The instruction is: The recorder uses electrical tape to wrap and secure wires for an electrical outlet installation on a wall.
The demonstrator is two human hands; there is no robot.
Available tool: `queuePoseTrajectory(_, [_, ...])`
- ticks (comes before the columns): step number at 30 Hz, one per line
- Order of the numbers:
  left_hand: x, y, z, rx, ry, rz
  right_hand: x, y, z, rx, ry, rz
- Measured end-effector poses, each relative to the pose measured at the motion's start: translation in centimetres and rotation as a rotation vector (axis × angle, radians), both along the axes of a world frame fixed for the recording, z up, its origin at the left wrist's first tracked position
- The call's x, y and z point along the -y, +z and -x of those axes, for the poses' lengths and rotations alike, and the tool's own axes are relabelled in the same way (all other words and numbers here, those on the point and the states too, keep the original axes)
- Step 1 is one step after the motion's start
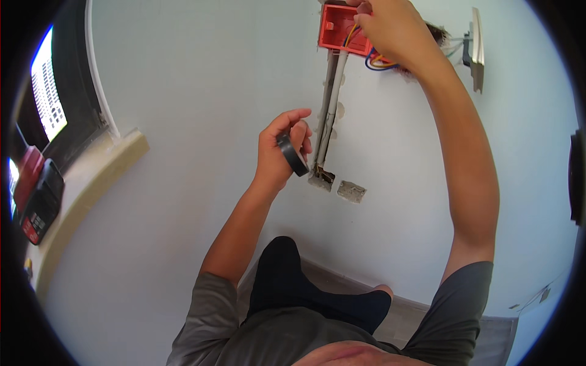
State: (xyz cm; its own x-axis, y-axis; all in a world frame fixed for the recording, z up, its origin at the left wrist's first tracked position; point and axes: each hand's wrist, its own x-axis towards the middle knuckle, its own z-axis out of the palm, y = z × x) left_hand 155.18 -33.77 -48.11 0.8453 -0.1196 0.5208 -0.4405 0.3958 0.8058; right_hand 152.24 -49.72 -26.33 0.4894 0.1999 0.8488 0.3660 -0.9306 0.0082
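Note:
My left hand [272, 148] is raised in front of the wall, its fingers curled and a roll of black electrical tape [292, 156] hooked on it. Up at the red wall box [334, 38], my right hand [394, 30] has its thumb and fingers drawn together. What they pinch is hidden at the top of the view. Yellow and blue wires [379, 64] come out of the box and loop below that hand. Part of the box is covered by my hand and wrist.
Two conduits [331, 110] run down a chased groove to a rough hole [321, 179], beside a grey patch [352, 191]. At upper right a switch plate [478, 52] hangs off the wall on wires. A red and black power tool [39, 198] rests on the window sill [91, 183].

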Motion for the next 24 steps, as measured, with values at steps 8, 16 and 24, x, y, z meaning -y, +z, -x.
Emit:
queuePoseTrajectory(8, [3.2,10.7,-1.0,-0.064,0.219,-0.217,0.6,-5.6,2.4,0.042,0.348,-0.231])
queuePoseTrajectory(16, [5.0,17.4,-1.8,-0.816,-0.164,0.042,-1.9,-4.4,5.0,-0.315,0.313,-0.743])
queuePoseTrajectory(24, [7.0,18.9,-2.6,-1.161,-0.062,0.217,-1.1,1.0,4.4,-0.740,0.187,-1.168])
